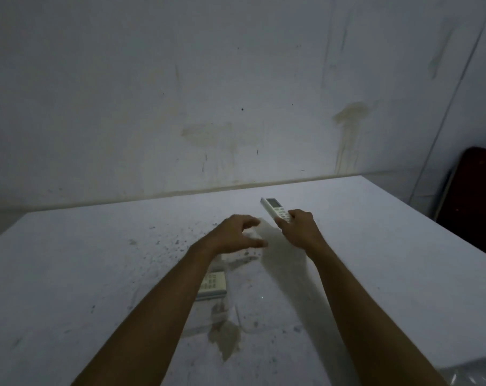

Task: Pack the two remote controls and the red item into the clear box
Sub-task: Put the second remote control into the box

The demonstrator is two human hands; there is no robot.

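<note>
My right hand (300, 229) grips the near end of a white remote control (275, 208) with a small screen, holding it just above the far middle of the white table (375, 246). My left hand (236, 234) hovers to its left, fingers spread and curled, with nothing clearly in it. A faint clear box (232, 299) stands under my left forearm; its walls are hard to make out. A second white remote (214, 284) lies by that box's left part, half hidden by the forearm, seemingly inside. No red item shows.
The table is speckled with dark marks and has a brown stain (225, 338) near me. A stained wall (236, 107) runs along the far edge. A dark red piece of furniture (473, 196) stands beyond the right edge. Shiny clear plastic (470, 377) shows at the bottom right.
</note>
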